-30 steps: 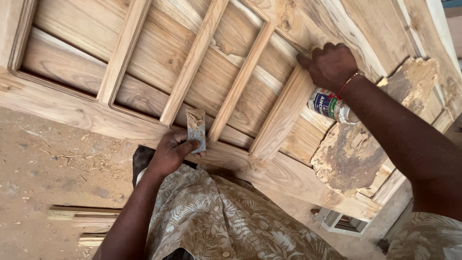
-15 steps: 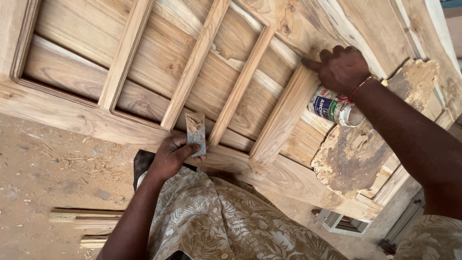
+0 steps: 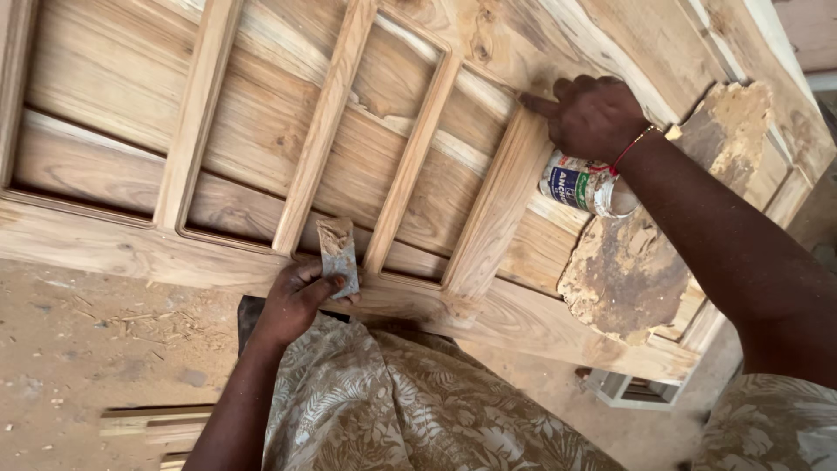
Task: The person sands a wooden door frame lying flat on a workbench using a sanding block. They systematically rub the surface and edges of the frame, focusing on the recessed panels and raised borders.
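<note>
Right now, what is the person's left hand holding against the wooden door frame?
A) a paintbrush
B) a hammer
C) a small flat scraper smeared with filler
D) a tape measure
C: the left hand pinches a small flat scraper, caked with tan paste, against the door.

The right hand has slid slightly along the wooden door, forefinger now pressing its moulding.

Bare matt wooden door, rough crusted board, seemingly metal filler-smeared scraper.
</note>
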